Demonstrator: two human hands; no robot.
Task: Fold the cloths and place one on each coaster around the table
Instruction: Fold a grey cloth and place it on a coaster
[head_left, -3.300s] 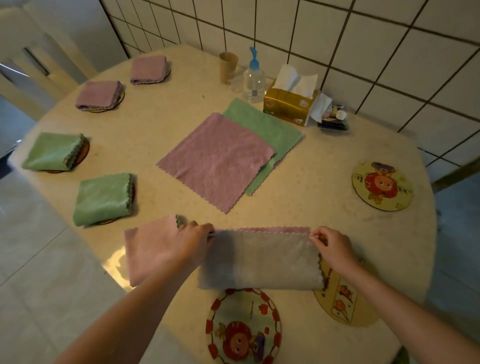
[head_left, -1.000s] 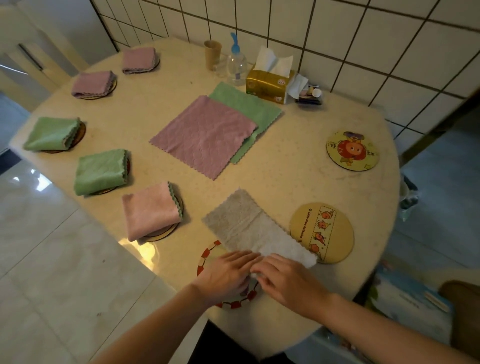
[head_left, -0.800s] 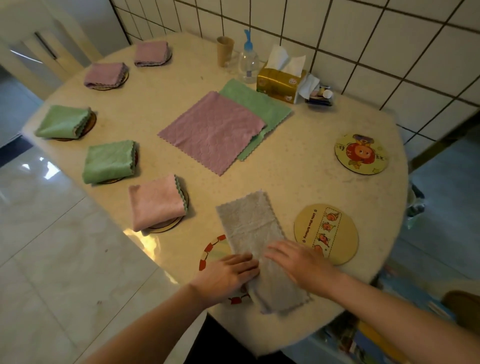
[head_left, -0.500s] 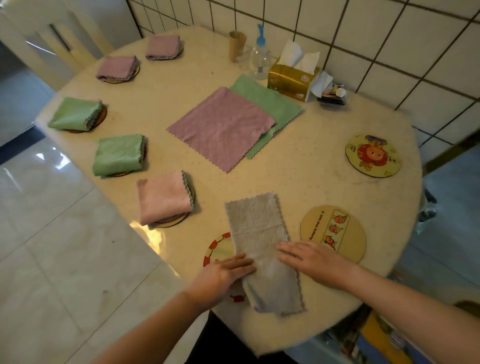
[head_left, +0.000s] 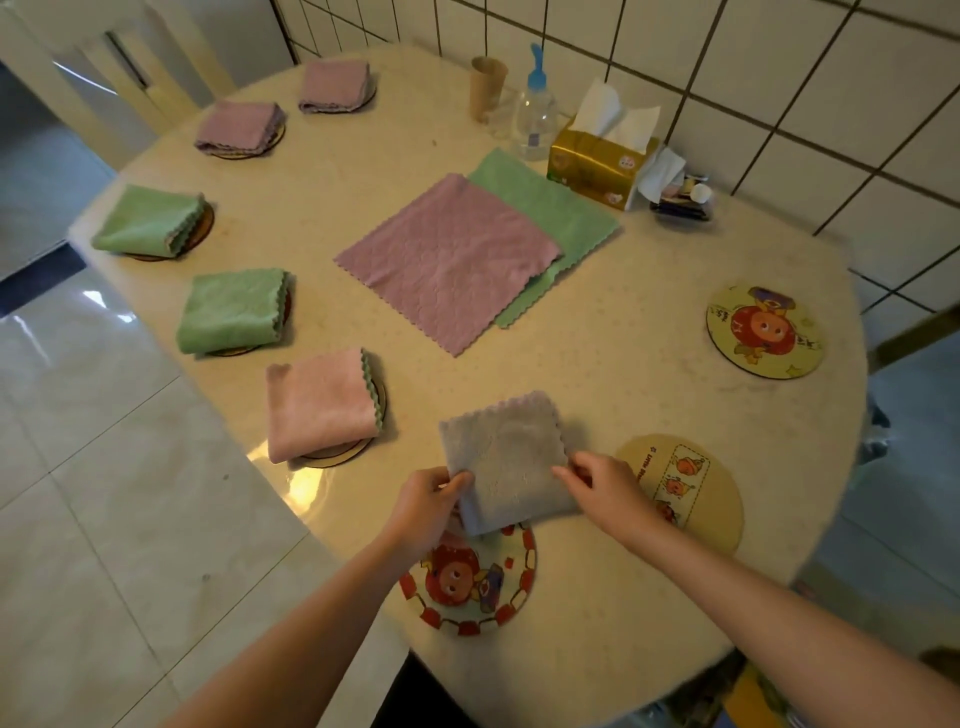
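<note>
Folded grey cloth (head_left: 506, 457) pinched between both hands, left (head_left: 426, 506), right (head_left: 605, 486).

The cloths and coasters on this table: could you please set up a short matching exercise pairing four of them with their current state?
Things:
1. grey cloth
2. pink flat cloth
3. red-bordered coaster
4. yellow fruit coaster

States:
A. spread unfolded mid-table, overlapping a green cloth
B. bare, beside the right hand
C. folded square, pinched by the left hand and the right hand
D. partly covered at its far edge by a folded cloth

Pairs: 1-C, 2-A, 3-D, 4-B
</note>
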